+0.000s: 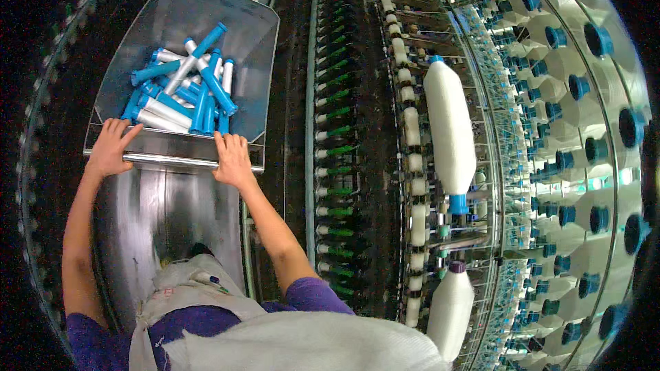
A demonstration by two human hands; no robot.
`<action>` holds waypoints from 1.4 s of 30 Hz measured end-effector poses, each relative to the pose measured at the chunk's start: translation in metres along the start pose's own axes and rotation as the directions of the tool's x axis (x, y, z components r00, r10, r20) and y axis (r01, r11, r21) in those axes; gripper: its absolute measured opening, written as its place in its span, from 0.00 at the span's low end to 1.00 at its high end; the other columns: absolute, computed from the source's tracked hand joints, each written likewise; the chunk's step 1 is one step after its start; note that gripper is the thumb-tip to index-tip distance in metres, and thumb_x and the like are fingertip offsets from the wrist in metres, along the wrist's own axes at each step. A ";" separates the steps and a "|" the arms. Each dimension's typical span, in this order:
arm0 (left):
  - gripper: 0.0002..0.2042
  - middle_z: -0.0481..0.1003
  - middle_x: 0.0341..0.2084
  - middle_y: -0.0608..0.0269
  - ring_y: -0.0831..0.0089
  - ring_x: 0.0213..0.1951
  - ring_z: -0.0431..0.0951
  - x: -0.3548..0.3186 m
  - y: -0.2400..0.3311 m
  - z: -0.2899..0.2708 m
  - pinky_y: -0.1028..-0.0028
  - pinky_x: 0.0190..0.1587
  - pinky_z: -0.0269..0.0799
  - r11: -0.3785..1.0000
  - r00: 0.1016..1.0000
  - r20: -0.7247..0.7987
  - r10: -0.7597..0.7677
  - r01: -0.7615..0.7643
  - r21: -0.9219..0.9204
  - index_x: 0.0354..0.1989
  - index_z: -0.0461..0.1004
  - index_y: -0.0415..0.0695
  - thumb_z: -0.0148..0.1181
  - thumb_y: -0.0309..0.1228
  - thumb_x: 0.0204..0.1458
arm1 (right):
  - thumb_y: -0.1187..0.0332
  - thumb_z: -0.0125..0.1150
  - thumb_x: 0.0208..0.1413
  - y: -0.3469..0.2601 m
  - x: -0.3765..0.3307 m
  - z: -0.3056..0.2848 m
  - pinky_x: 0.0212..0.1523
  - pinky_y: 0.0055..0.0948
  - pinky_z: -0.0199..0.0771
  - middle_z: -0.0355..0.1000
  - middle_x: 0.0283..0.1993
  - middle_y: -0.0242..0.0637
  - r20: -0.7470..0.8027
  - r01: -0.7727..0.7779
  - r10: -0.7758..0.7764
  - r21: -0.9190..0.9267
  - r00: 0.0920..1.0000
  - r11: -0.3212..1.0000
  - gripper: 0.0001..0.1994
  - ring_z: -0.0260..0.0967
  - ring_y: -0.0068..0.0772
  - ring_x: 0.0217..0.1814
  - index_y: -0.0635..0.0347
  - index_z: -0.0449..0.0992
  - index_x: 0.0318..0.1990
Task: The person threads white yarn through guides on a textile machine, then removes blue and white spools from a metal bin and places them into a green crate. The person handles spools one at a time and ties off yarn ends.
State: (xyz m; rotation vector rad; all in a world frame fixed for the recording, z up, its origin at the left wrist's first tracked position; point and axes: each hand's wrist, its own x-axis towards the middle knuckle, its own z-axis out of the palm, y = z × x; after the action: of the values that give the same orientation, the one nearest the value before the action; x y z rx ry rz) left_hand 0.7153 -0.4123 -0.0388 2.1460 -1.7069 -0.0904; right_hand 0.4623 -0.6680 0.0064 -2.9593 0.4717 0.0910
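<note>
Blue and white plastic tubes (184, 91) lie in a heap in the shiny grey metal cart (242, 41), mostly near its front edge. Both hands grip that front edge: the left hand (111, 148) is curled over the rail by the front left corner, and the right hand (232, 159) is curled over it toward the front right corner. It looks like the cart is being pushed along beside the long spinning machine (412, 130) with its fat white yarn bobbins (450, 130). A steady, even push from both hands would keep it straight.
</note>
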 end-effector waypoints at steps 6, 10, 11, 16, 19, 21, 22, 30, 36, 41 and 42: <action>0.45 0.64 0.47 0.48 0.50 0.50 0.63 0.018 0.002 0.012 0.54 0.60 0.53 1.000 0.999 -0.029 -0.028 0.027 -0.014 0.59 0.62 0.45 0.68 0.34 0.20 | 0.67 0.69 0.24 0.028 0.014 0.004 0.53 0.44 0.56 0.62 0.46 0.47 -0.116 0.137 -0.133 0.025 0.984 0.990 0.43 0.59 0.48 0.49 0.66 0.60 0.57; 0.45 0.65 0.47 0.46 0.49 0.49 0.63 0.038 0.009 -0.004 0.52 0.59 0.53 0.999 0.999 -0.021 -0.032 0.031 -0.030 0.59 0.63 0.47 0.67 0.40 0.21 | 0.68 0.68 0.24 0.044 0.025 -0.014 0.53 0.44 0.57 0.63 0.46 0.46 -0.100 0.099 -0.098 0.007 0.990 0.995 0.43 0.60 0.48 0.49 0.66 0.61 0.57; 0.45 0.65 0.47 0.46 0.49 0.49 0.64 0.049 0.005 -0.011 0.53 0.56 0.55 0.998 0.998 -0.039 -0.048 0.047 -0.037 0.59 0.63 0.47 0.66 0.44 0.23 | 0.68 0.68 0.24 0.048 0.036 -0.021 0.53 0.44 0.56 0.64 0.46 0.46 -0.188 0.152 -0.153 -0.020 0.970 0.988 0.42 0.61 0.48 0.49 0.66 0.61 0.57; 0.45 0.65 0.48 0.49 0.53 0.49 0.65 0.106 -0.044 -0.030 0.55 0.53 0.57 1.000 0.984 0.177 -0.002 0.004 -0.012 0.61 0.61 0.51 0.66 0.50 0.26 | 0.67 0.66 0.28 0.062 0.110 -0.041 0.55 0.44 0.56 0.65 0.47 0.45 0.123 0.020 -0.023 0.022 0.992 1.000 0.40 0.61 0.47 0.51 0.64 0.62 0.57; 0.44 0.67 0.45 0.52 0.56 0.46 0.67 0.169 -0.132 -0.040 0.57 0.50 0.58 0.996 0.997 0.073 0.021 -0.027 0.085 0.61 0.61 0.53 0.67 0.51 0.29 | 0.65 0.67 0.27 0.076 0.220 -0.033 0.53 0.45 0.57 0.67 0.46 0.43 -0.155 0.135 -0.129 0.032 0.980 0.990 0.39 0.62 0.48 0.50 0.61 0.63 0.56; 0.43 0.67 0.42 0.53 0.58 0.43 0.68 0.217 -0.197 -0.046 0.58 0.49 0.58 0.992 0.998 0.055 0.042 -0.049 0.120 0.61 0.60 0.53 0.67 0.51 0.31 | 0.64 0.67 0.27 0.091 0.304 -0.026 0.54 0.45 0.57 0.66 0.49 0.46 -0.137 0.149 -0.139 0.060 0.981 0.987 0.40 0.61 0.49 0.52 0.61 0.62 0.56; 0.43 0.67 0.42 0.53 0.57 0.44 0.67 0.244 -0.228 -0.047 0.58 0.49 0.58 0.996 0.998 0.053 0.039 -0.043 0.078 0.62 0.59 0.53 0.66 0.51 0.31 | 0.62 0.71 0.23 0.102 0.345 -0.024 0.57 0.47 0.56 0.65 0.48 0.45 -0.028 0.112 -0.113 -0.024 0.993 0.993 0.46 0.61 0.50 0.51 0.58 0.61 0.59; 0.44 0.67 0.43 0.55 0.59 0.45 0.66 0.486 -0.452 -0.030 0.60 0.50 0.58 0.986 0.993 0.118 -0.007 -0.013 0.168 0.63 0.57 0.54 0.66 0.49 0.32 | 0.65 0.69 0.26 0.201 0.664 -0.002 0.57 0.46 0.56 0.65 0.48 0.47 -0.088 0.114 -0.112 0.014 0.990 0.993 0.42 0.61 0.49 0.50 0.62 0.62 0.57; 0.44 0.66 0.46 0.53 0.57 0.48 0.66 0.594 -0.538 -0.011 0.58 0.53 0.57 0.986 0.991 0.134 -0.008 -0.015 0.164 0.63 0.57 0.54 0.67 0.48 0.32 | 0.66 0.67 0.29 0.264 0.784 0.010 0.55 0.46 0.57 0.65 0.47 0.46 -0.144 0.133 -0.125 0.047 0.982 0.990 0.40 0.61 0.49 0.50 0.63 0.62 0.57; 0.46 0.66 0.48 0.53 0.57 0.49 0.65 0.654 -0.588 0.017 0.59 0.54 0.56 0.990 0.982 0.184 -0.048 0.022 0.139 0.64 0.56 0.56 0.68 0.48 0.30 | 0.63 0.70 0.24 0.302 0.852 0.034 0.55 0.46 0.58 0.65 0.47 0.44 -0.170 0.130 -0.121 0.041 0.978 0.991 0.44 0.62 0.48 0.49 0.59 0.62 0.58; 0.46 0.66 0.48 0.53 0.58 0.49 0.65 0.656 -0.593 0.022 0.59 0.54 0.56 0.991 0.979 0.194 -0.055 0.029 0.134 0.64 0.56 0.56 0.68 0.48 0.30 | 0.62 0.70 0.24 0.302 0.857 0.040 0.55 0.46 0.58 0.65 0.47 0.44 -0.143 0.119 -0.115 0.021 0.983 0.993 0.44 0.62 0.48 0.49 0.59 0.62 0.58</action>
State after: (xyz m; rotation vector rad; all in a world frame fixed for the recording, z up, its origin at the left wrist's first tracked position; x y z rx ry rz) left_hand 1.4230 -0.9347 -0.1361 2.3379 -1.8218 -0.2162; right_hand 1.1798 -1.2069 -0.1436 -2.9692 0.3114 -0.1381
